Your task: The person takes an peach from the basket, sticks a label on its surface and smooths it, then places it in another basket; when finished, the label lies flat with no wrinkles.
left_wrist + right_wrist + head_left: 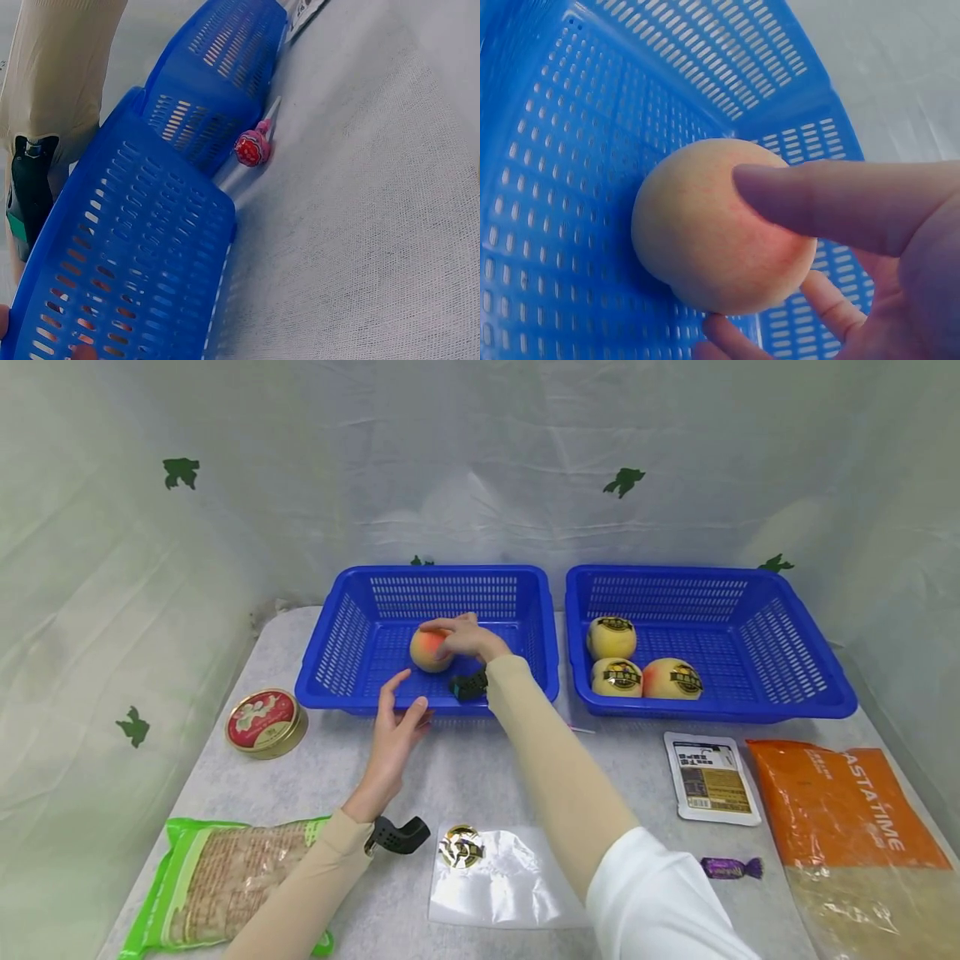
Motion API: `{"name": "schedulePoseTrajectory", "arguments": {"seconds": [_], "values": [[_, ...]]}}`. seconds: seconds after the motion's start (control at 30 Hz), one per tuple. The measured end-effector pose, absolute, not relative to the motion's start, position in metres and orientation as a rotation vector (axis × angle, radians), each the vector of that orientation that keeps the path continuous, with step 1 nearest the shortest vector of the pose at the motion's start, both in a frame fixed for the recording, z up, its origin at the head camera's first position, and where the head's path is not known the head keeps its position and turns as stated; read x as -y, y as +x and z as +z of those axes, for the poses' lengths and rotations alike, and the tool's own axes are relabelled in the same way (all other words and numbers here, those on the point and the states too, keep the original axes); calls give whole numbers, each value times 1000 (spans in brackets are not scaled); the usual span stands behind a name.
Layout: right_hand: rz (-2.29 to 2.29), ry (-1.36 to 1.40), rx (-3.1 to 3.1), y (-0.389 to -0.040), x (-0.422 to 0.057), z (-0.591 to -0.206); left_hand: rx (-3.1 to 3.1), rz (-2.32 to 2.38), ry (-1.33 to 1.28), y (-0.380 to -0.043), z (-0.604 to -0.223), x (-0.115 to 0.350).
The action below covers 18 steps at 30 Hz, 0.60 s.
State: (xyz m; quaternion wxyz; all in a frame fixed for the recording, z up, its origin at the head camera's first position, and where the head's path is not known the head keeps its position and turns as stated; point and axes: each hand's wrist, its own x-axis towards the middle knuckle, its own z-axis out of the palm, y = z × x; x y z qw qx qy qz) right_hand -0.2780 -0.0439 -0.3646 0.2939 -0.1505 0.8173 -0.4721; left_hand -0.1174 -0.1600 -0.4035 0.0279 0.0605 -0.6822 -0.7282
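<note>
A peach (429, 649) sits inside the left blue basket (330, 700). My right hand (468, 639) reaches over that basket and grips the peach; in the right wrist view the thumb (810, 199) presses its reddish side and other fingers curl below it. My left hand (393, 731) is at the front rim of the same basket, thumb and index finger spread apart, with nothing seen between them. Only fingertips (84, 352) of it show in the left wrist view. Three peaches, one of them (672, 679), with dark and gold labels lie in the right blue basket (750, 710).
Beside the baskets' front lies a lollipop (253, 149). Around the table are a round red-and-gold tin (264, 722), a green-edged bag (232, 877), a clear plastic bag (510, 881), a white pouch (711, 779), a purple candy (731, 867) and an orange pasta bag (847, 802).
</note>
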Motion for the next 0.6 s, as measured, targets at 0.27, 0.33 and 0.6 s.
{"name": "schedulePoseTrajectory", "arguments": {"seconds": [0.27,0.33,0.6], "values": [[-1346,-382,-2053,-277,39,-365,2085,-2263,195,-118,-404,159],[-1368,-379,-2032,-277,40,-365,2077,-2263,200,-118,-404,159],[-1270,-431,-2043,-277,40,-365,2085,-2274,191,-117,-404,160]]}}
